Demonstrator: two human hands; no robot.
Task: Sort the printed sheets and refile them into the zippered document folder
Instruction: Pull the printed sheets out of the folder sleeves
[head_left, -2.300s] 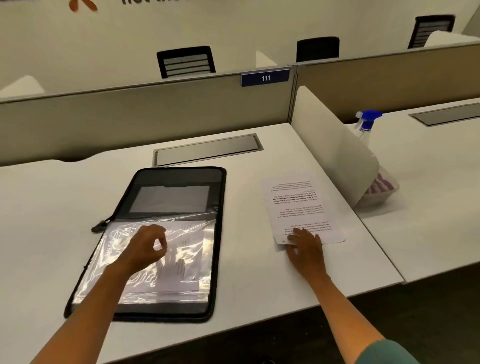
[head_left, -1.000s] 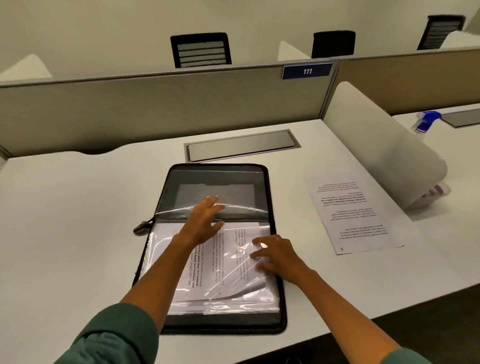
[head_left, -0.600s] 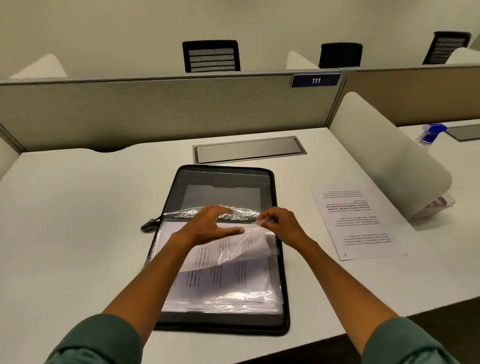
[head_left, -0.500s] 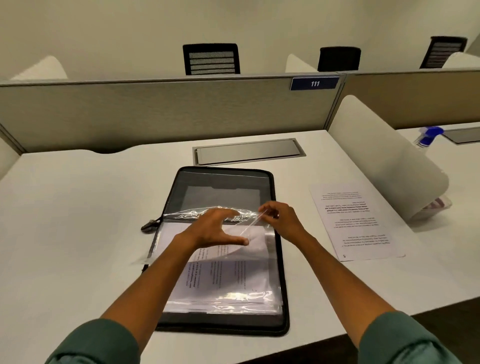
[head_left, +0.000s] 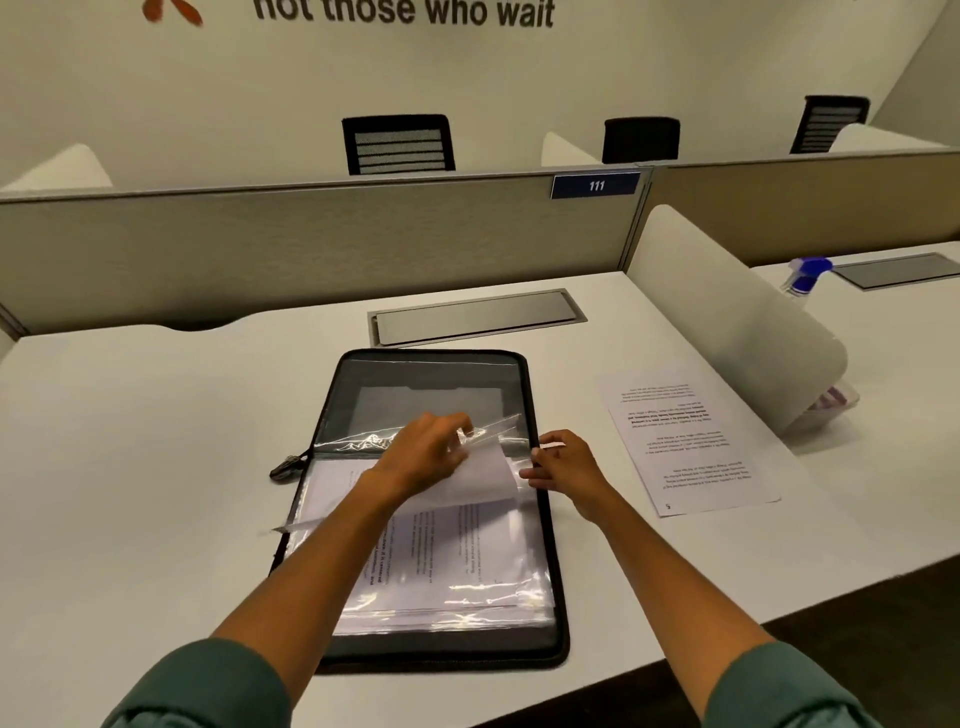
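Lying open on the white worktop (head_left: 145, 447), the black zippered document folder (head_left: 556, 613) has its near half filled with printed sheets (head_left: 457, 551) under a clear plastic sleeve (head_left: 498, 597). The far half shows a dark mesh pocket (head_left: 426, 395). The left hand (head_left: 423, 454) reaches across the fold of the folder, its fingers curled round the top edge of the clear sleeve and lifting it, so that the film bunches and shines near the fingertips. Beneath that hand a white sheet (head_left: 483, 475) bends upward, its upper part raised off the stack. The right hand (head_left: 563, 465) sits at the folder's right edge, thumb and fingers pinching the corner of the sleeve; whether it also grips paper I cannot tell. Both forearms come out of green sleeves at the bottom of the view. The folder's zipper pull (head_left: 285, 467) lies on the worktop just beside its left edge.

To the right, apart from the folder, a single printed page (head_left: 685, 441) lies flat, its text turned away from the person. Beyond it stands a curved white divider (head_left: 727, 322), with a blue-topped spray bottle (head_left: 805, 275) behind it. A grey cable hatch (head_left: 478, 317) sits past the folder, below a partition carrying a plate marked 111 (head_left: 596, 185).
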